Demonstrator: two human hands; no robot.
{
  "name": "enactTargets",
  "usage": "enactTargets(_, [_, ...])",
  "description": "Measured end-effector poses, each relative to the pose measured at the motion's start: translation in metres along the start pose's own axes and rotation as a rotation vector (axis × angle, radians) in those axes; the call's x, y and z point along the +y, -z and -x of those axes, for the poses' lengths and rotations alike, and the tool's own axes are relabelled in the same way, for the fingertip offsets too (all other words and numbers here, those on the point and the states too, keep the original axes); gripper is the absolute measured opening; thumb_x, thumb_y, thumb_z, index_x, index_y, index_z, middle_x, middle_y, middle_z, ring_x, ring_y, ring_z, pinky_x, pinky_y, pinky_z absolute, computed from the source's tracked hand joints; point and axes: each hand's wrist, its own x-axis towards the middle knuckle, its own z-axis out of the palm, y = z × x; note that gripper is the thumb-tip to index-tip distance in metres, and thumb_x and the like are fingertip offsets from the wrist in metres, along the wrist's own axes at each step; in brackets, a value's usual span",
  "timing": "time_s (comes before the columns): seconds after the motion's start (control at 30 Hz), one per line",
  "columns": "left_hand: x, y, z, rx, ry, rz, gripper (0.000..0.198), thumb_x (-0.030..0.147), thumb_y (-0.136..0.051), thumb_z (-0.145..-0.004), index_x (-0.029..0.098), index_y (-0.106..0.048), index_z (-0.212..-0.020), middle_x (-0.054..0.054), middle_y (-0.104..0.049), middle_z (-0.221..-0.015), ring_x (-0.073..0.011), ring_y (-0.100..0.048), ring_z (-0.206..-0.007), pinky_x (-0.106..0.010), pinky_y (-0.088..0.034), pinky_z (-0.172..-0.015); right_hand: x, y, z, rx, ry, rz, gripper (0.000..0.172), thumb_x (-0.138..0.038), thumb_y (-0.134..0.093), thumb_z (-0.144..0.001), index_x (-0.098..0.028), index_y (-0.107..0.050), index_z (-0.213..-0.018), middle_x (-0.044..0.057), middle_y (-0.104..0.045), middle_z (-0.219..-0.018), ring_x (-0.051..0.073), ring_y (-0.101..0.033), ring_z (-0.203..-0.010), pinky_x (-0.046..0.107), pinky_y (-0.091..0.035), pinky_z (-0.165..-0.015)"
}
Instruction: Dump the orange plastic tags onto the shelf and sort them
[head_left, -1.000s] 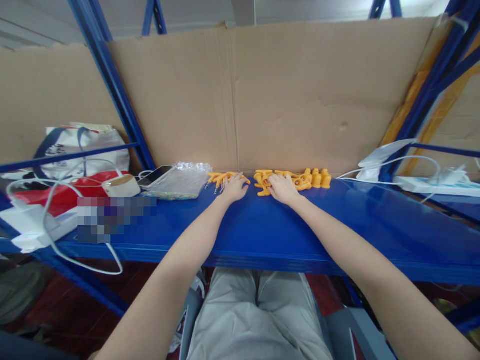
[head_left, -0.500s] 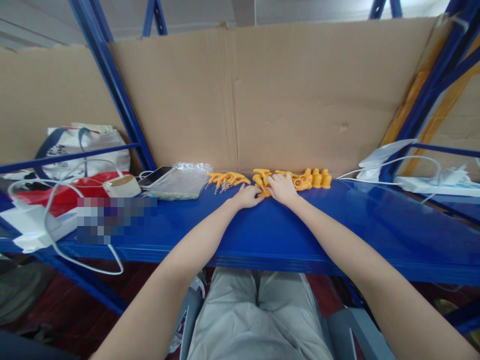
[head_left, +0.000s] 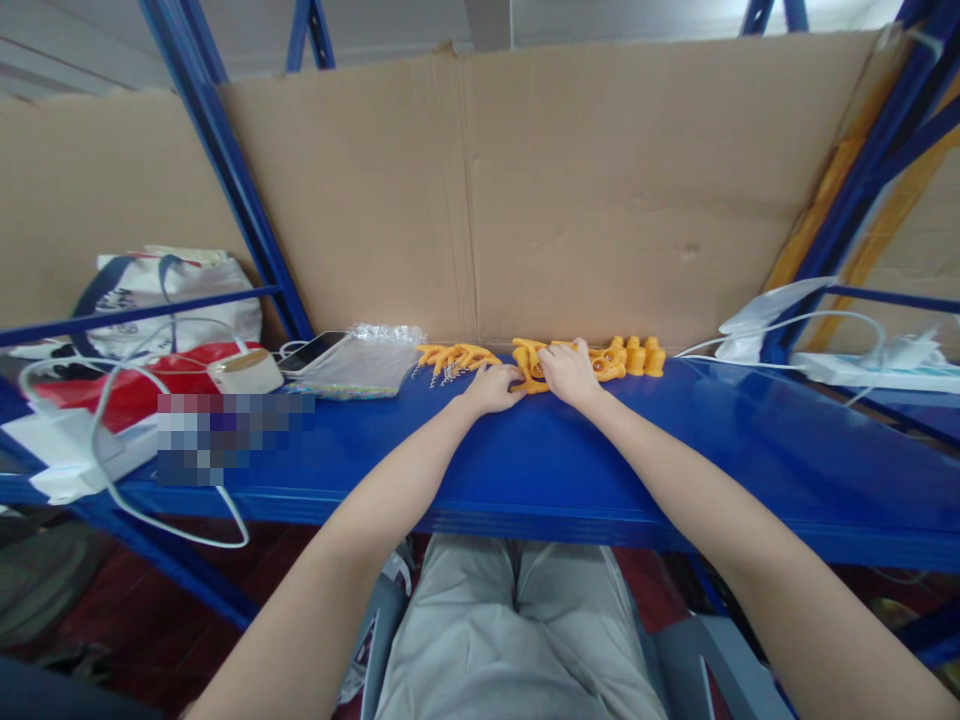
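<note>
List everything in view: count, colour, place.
chained pieces: several, orange, left of hands
other pieces: several, orange, around right hand
packet: one, clear, beside phone
phone: one, dark, left
cloth bag: one, white and blue, left
red item: one, red, left
adapters and cables: several, white, both sides
shelf: one, blue, under hands
cardboard: uncounted, brown, behind shelf
posts: several, blue, both sides
trousers: pair, grey, below
left hand: one, bare, centre
right hand: one, bare, centre

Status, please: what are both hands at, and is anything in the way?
Left hand, right hand at orange pieces. Firm grip unclear. Right hand partly covers them. Nothing seen blocking either hand.
</note>
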Motion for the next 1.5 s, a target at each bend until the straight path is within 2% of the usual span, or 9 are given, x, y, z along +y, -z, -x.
enactTargets(0.2, [-0.004,0.003,-0.002,0.195,0.060,0.026,0.051,0.025,-0.052,-0.092,0.018,-0.050,-0.143,-0.013,-0.050,-0.153,-0.0275,-0.044,-0.143,-0.049,-0.035,-0.118,0.011,0.006,-0.001,0.119,-0.005,-0.040,0.037,-0.014,-0.032,-0.098,-0.017,-0.066,-0.114,0.013,-0.071,-0.102,0.028,-0.058,-0.098,0.042,-0.024,-0.100])
enactTargets(0.33, [-0.003,0.007,0.000,0.262,0.061,-0.021,0.055,0.018,-0.042,-0.096,0.020,-0.039,-0.151,-0.010,-0.035,-0.163,-0.0236,-0.029,-0.152,-0.051,-0.022,-0.125,0.019,0.007,-0.003,0.185,0.111,-0.084,0.040,-0.012,-0.030,-0.097,-0.019,-0.065,-0.116,0.011,-0.071,-0.103,0.025,-0.057,-0.098,0.042,-0.020,-0.104])
enactTargets(0.47, [-0.002,0.012,0.002,0.307,0.045,-0.080,0.045,0.012,-0.035,-0.098,0.020,-0.056,-0.136,-0.010,-0.056,-0.148,-0.0243,-0.041,-0.146,-0.057,-0.013,-0.126,0.028,0.004,-0.005,0.253,0.219,-0.095,0.041,-0.007,-0.031,-0.094,-0.020,-0.064,-0.114,0.008,-0.070,-0.096,0.023,-0.057,-0.094,0.042,-0.021,-0.105])
enactTargets(0.6, [-0.004,0.013,0.001,0.339,-0.003,-0.128,0.036,0.009,-0.038,-0.095,0.019,-0.067,-0.112,-0.011,-0.072,-0.114,-0.0262,-0.063,-0.117,-0.060,-0.022,-0.122,0.040,-0.001,-0.008,0.294,0.284,-0.111,0.036,-0.006,-0.034,-0.092,-0.020,-0.064,-0.107,0.008,-0.069,-0.093,0.023,-0.056,-0.089,0.041,-0.026,-0.099])
enactTargets(0.73, [-0.007,0.012,-0.001,0.373,-0.061,-0.204,0.032,0.007,-0.041,-0.092,0.017,-0.069,-0.105,-0.009,-0.073,-0.096,-0.0248,-0.066,-0.099,-0.056,-0.028,-0.119,0.045,-0.002,-0.009,0.272,0.247,-0.153,0.037,-0.005,-0.034,-0.091,-0.020,-0.066,-0.105,0.010,-0.071,-0.101,0.023,-0.058,-0.093,0.040,-0.030,-0.094])
enactTargets(0.97, [0.004,0.020,-0.002,0.344,-0.107,-0.265,0.026,0.007,-0.046,-0.088,0.010,-0.070,-0.099,-0.017,-0.073,-0.093,-0.0287,-0.068,-0.094,-0.043,-0.048,-0.094,0.023,0.009,-0.007,0.246,0.237,-0.171,0.033,-0.022,-0.038,-0.099,-0.016,-0.064,-0.119,0.015,-0.070,-0.116,0.028,-0.057,-0.112,0.048,-0.028,-0.105])
enactTargets(1.13, [0.016,0.021,-0.002,0.341,-0.117,-0.221,0.019,0.010,-0.050,-0.088,0.011,-0.068,-0.091,-0.017,-0.073,-0.091,-0.0283,-0.069,-0.091,-0.043,-0.044,-0.095,0.010,0.012,-0.008,0.124,0.238,-0.018,0.029,-0.014,-0.043,-0.094,-0.014,-0.065,-0.114,0.015,-0.071,-0.107,0.029,-0.058,-0.106,0.054,-0.023,-0.110])
enactTargets(1.27, [0.017,0.018,-0.003,0.359,-0.104,-0.141,0.014,0.012,-0.051,-0.089,0.013,-0.064,-0.092,-0.013,-0.073,-0.090,-0.0258,-0.068,-0.090,-0.042,-0.042,-0.100,0.009,0.012,-0.008,0.130,0.238,0.030,0.030,-0.007,-0.042,-0.090,-0.013,-0.062,-0.112,0.015,-0.069,-0.104,0.028,-0.058,-0.102,0.050,-0.025,-0.108])
enactTargets(1.5, [0.011,0.019,-0.003,0.412,-0.175,-0.110,0.015,0.015,-0.049,-0.092,0.015,-0.063,-0.099,-0.013,-0.072,-0.095,-0.0267,-0.065,-0.093,-0.040,-0.044,-0.092,0.011,0.011,-0.006,0.079,0.209,-0.028,0.033,-0.013,-0.041,-0.094,-0.011,-0.059,-0.121,0.018,-0.070,-0.113,0.029,-0.059,-0.109,0.049,-0.028,-0.108])
